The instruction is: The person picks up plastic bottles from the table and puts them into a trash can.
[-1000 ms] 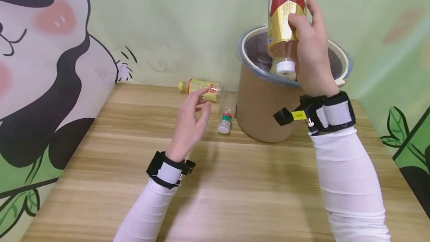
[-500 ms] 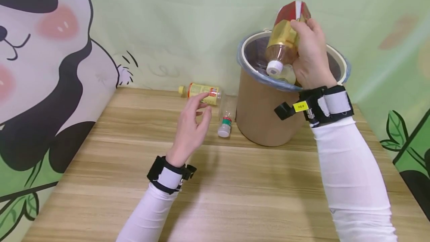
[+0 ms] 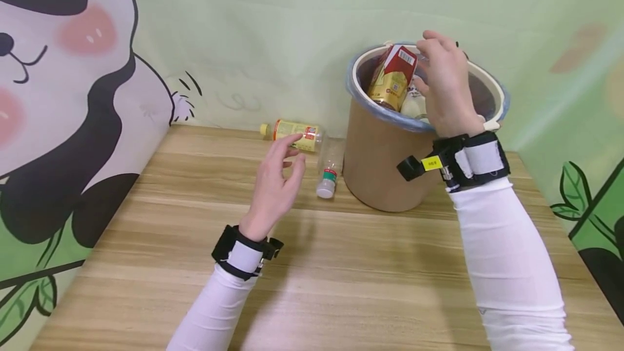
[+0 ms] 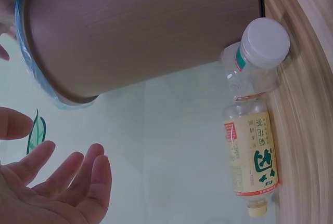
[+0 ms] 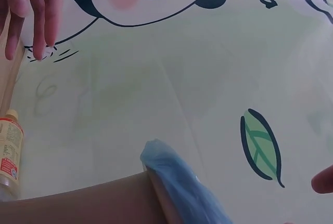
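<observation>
Over the right side of the brown bin [image 3: 390, 161], my right hand [image 3: 449, 85] hangs with relaxed fingers and holds nothing. Inside the bin, near its left rim, a red and gold bottle [image 3: 394, 77] leans neck down among other items. My left hand [image 3: 278, 186] hovers above the table with loosely bent fingers, holding nothing. Beyond it, a yellow-labelled bottle [image 3: 297, 135] with a yellow cap lies on its side by the wall. Between that bottle and the bin lies a clear bottle [image 3: 329, 169] with a white cap and green label; both also show in the left wrist view.
A blue bag liner [image 3: 358, 93] folds over the bin's rim. A whitish item [image 3: 414, 104] lies in the bin beside the red and gold bottle. The wooden table [image 3: 341, 270] meets a printed panda backdrop [image 3: 244, 42] at the back.
My right hand has lowered the red and gold bottle into the bin and let go of it. The left hand has stayed almost still.
</observation>
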`<state>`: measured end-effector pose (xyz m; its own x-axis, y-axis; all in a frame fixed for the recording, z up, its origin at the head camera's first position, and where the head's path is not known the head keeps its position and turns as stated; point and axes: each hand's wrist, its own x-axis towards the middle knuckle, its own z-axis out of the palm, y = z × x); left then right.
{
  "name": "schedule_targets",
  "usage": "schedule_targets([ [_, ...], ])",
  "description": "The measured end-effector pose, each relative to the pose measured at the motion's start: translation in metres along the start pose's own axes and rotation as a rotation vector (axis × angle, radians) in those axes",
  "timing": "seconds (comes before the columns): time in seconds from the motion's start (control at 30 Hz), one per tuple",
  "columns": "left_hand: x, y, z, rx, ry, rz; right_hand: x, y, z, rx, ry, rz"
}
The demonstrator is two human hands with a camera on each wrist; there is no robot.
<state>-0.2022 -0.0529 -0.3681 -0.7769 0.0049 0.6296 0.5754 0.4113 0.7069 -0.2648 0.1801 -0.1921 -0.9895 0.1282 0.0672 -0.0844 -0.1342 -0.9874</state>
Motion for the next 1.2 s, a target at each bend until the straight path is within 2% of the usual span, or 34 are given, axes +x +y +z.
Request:
schedule_targets([
  [0.2,0.002,-0.002,-0.002,0.029,-0.015,0.004,-0.011,0.000,0.006,0.050,-0.037,-0.051],
  [0.4,0.005,-0.007,-0.004,0.082,-0.026,0.006,-0.034,0.012,0.013,0.125,-0.126,-0.251],
  [0.57,0.008,-0.013,-0.005,0.159,-0.034,0.023,-0.055,0.032,0.018,0.145,-0.194,-0.390],
  [0.73,0.012,-0.023,-0.003,0.268,-0.065,0.052,-0.069,0.066,0.019,0.124,-0.255,-0.461],
  [0.87,0.014,-0.032,-0.001,0.383,-0.092,0.105,-0.075,0.097,0.017,0.109,-0.245,-0.407],
  [1.0,0.014,-0.043,0.000,0.520,-0.137,0.154,-0.077,0.129,0.014,0.141,-0.229,-0.308],
  [1.2,0.014,-0.059,0.001,0.671,-0.260,0.150,-0.081,0.171,0.014,0.181,-0.198,-0.185],
])
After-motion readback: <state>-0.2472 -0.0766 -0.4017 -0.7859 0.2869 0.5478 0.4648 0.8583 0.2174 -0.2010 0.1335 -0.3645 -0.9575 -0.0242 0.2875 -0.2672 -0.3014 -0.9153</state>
